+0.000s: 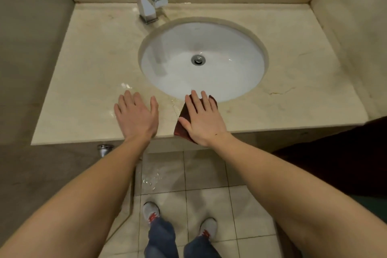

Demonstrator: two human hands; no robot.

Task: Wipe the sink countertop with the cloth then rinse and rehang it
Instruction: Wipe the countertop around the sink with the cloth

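Marble countertop (pixel 83 65) carries the left hand (pixel 136 116) at the sink basin's (pixel 167 69) seven o'clock, fingers straight, slightly spread, holding nothing. The faucet (pixel 149 0) stands at eleven. At six o'clock the dark red cloth (pixel 180 130) lies under the right hand (pixel 204 121), flat fingers pressing it.

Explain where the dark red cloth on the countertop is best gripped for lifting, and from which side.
Probably the near corner, pinched from the front. The cloth lies flat under the right hand, so its middle offers no grip, but that corner seems to overhang the front edge of the countertop, leaving room for a thumb beneath.
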